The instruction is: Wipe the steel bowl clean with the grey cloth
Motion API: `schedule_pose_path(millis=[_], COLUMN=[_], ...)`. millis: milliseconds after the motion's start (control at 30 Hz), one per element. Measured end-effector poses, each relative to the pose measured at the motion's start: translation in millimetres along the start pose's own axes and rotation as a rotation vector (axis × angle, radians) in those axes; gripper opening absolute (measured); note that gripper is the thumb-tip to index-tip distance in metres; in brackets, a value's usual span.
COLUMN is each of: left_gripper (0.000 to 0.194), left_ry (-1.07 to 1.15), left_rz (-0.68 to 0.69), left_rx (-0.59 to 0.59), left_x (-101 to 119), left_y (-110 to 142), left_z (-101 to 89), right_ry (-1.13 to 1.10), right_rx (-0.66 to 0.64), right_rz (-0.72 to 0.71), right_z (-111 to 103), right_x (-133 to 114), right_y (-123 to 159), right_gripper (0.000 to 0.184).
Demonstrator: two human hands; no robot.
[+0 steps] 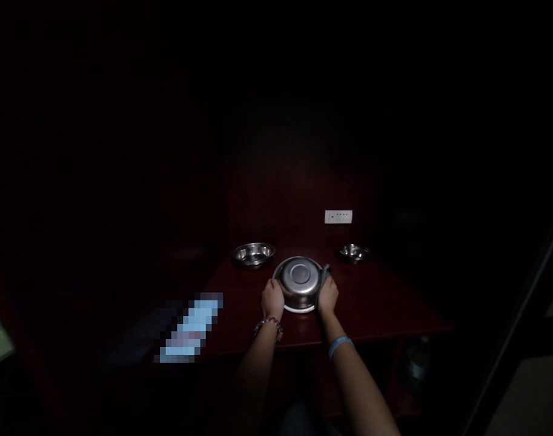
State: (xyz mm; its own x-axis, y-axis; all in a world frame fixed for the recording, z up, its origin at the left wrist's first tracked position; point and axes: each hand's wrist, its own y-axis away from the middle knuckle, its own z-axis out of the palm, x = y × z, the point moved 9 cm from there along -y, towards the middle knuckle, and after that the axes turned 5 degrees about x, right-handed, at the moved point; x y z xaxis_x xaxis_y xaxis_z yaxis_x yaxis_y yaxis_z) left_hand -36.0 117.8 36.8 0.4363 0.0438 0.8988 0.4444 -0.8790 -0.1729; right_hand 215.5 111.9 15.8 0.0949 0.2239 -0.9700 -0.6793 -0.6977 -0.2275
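Note:
A steel bowl (300,275) is turned bottom up over the dark red desk (367,303), its base facing me. My left hand (273,299), with a beaded bracelet at the wrist, is closed on the left side of its rim. On the opposite side my right hand (328,297) grips the rim too, with a dark cloth (324,276) pressed between that hand and the metal. A blue band circles the right wrist. Whether the rim touches the desk I cannot tell.
Behind and to the left stands a second steel bowl (253,255), upright; a smaller steel bowl (354,253) is at the back right. A white socket plate (338,217) is on the wall. Below the desk at right is a dim bottle (417,363). Left of the desk, a pixelated patch hides something.

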Motion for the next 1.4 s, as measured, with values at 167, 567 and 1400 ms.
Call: schedule_pose_path(millis=[167, 567, 1400], left_gripper=[0.042, 0.043, 0.043], left_ry=[-0.142, -0.098, -0.121], left_rz=[0.009, 0.022, 0.031], left_rx=[-0.029, -0.041, -0.047], left_x=[4.6, 1.2, 0.9], left_y=[2.3, 0.0, -1.0], left_z=[0.2, 4.0, 5.2], right_ry=[0.215, 0.055, 0.076], right_rx=[0.064, 0.073, 0.065], right_rz=[0.025, 0.071, 0.089], right_z=[-7.7, -9.1, -9.2], right_x=[-2.7, -1.0, 1.4], right_y=[0.4, 2.6, 1.7], right_gripper=[0.039, 0.042, 0.045])
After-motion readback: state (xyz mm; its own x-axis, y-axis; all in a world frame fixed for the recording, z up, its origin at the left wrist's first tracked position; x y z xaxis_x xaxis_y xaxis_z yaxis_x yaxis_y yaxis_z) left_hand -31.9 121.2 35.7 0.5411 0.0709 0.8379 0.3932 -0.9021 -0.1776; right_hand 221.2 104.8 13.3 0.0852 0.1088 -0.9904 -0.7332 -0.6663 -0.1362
